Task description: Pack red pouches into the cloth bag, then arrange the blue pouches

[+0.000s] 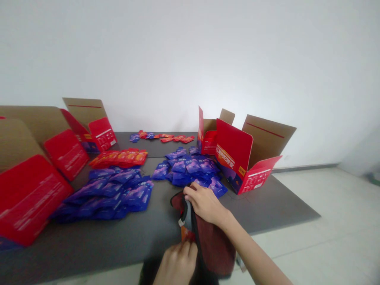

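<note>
My right hand (204, 202) is closed on the top edge of a dark maroon, black-edged cloth item that looks like a slipper (215, 247). It is held tilted at the table's front edge. A grey strip and a small pale tag show along its opening. Below that, my left hand (179, 261) has its fingers curled at a red-orange patch (187, 234) in the opening. What these fingers hold is hidden. Just beyond the right hand lies a heap of blue-purple pouches (188, 166); another blue-purple pouch pile (109, 194) is at the left.
Open red cartons stand on both sides of the grey table (237, 213): a near left carton (32, 198), a far left carton (102, 134) and a right carton (233, 158) among them. Orange-red pouches (121, 157) lie behind the left pile. A row of small pouches (166, 137) lies near the wall.
</note>
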A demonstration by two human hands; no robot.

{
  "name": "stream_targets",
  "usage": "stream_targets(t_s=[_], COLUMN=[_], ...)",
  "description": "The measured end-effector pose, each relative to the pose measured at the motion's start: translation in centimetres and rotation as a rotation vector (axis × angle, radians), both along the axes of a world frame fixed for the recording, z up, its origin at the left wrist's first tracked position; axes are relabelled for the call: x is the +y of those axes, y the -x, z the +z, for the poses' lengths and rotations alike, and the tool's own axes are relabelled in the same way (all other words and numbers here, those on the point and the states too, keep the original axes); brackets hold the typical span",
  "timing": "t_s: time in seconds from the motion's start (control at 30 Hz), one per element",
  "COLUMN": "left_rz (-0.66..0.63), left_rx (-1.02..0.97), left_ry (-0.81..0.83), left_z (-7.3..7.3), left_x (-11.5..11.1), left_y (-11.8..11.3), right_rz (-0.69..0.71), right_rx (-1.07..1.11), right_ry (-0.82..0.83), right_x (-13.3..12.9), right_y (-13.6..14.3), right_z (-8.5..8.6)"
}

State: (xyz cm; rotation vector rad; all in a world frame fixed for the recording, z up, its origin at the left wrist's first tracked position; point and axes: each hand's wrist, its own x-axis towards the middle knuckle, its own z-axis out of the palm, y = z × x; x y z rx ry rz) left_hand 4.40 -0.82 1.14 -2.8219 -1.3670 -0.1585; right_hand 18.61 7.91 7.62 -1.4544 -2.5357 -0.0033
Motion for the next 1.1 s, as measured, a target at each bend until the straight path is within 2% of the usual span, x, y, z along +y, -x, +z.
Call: stream_targets(t_s=[0.07,0.17,0.3,0.4,0.5,0.6,0.67,0.73,0.8,0.83,0.87,0.93,1.03,1.1], left_rz=[0.011,-0.001,-0.055,-0.042,0.079,0.323,0.454,0.546,0.579,0.552,0.496,0.310,0.024,-0.098], left_rx=[-0.011,-0.034,-0.131,-0.332,-0.748,-1.161,-1.298,-1.242,-1.020,-0.890,-0.766,-0.550,-0.320,-0.268], left_ry=[-0.048,-0.100,-0.104,-0.120,-0.068,0.180,0.290,0.187,-0.091,-0.235,-0.353,-0.468,-0.498,-0.539], left_z=[-0.1,-0.3,-0.5,-0.8,-0.5,0.0,-0.2,-0.9,-2.0,-2.4,-2.8,-2.9,-2.5,-2.2], left_x=[-0.3,-0.4,0.1,0.7,1.2,1.6,1.7,1.7,1.6,1.5,1.6,1.8,2.3,2.4], left_y=[0.0,0.2,0.4,0.6,1.3,2.5,3.3,4.0,4.7,5.0,5.3,5.9,6.8,7.0], right_rz=[0.087,0.192,0.126,0.018,-0.072,-0.144,-0.186,-0.202,-0.187,-0.168,-0.145,-0.081,0.056,0.148], right_rx=[0.030,-0.042,-0.114,-0.072,0.257,0.721,0.895,0.946,0.938,0.923,0.905,0.864,0.725,0.523], right_ry=[0.000,0.088,0.093,0.041,-0.105,-0.368,-0.503,-0.546,-0.508,-0.469,-0.425,-0.348,-0.218,-0.109], right_x=[-1.8,-3.1,-1.0,1.2,1.9,1.0,0.2,-0.4,-0.8,-0.9,-1.1,-1.6,-2.7,-3.4], right_y=[-0.3,-0.1,0.6,0.4,-0.9,-2.9,-4.1,-4.8,-5.0,-5.0,-4.9,-4.3,-2.6,-1.0], right_z=[0.1,-1.0,-3.0,-3.2,-1.8,0.5,1.7,2.1,1.9,1.6,1.4,1.0,1.0,1.1])
